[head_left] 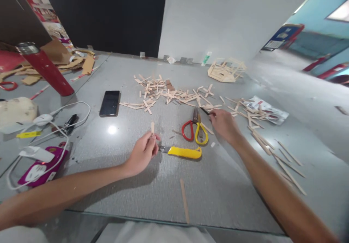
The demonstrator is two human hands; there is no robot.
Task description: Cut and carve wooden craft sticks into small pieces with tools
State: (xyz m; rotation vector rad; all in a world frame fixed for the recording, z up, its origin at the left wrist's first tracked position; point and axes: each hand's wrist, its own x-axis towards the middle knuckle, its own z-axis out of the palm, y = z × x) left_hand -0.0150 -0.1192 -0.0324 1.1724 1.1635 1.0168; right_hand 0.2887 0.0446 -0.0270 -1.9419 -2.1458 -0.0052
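My left hand (144, 152) is closed, pinching a short flat wooden stick (152, 128) that points up from the fingertips. Just right of these fingers lies a utility knife (185, 152) with a yellow handle; part of its blade is hidden behind the hand. My right hand (222, 123) is closed on a thin black pen-like object (205, 111), whose tip reaches the edge of the stick pile. Between the hands rest scissors (195, 126) with one red and one yellow handle loop. Beyond them spreads a pile of cut wooden sticks (169, 94).
A black phone (109, 103) lies at left, near a red bottle (47, 70) and a white cable (81, 103). At the back right stands a wooden stick frame (225, 72). Longer sticks (286, 163) and a plastic packet (272, 112) lie right. One stick (184, 201) is near the front edge.
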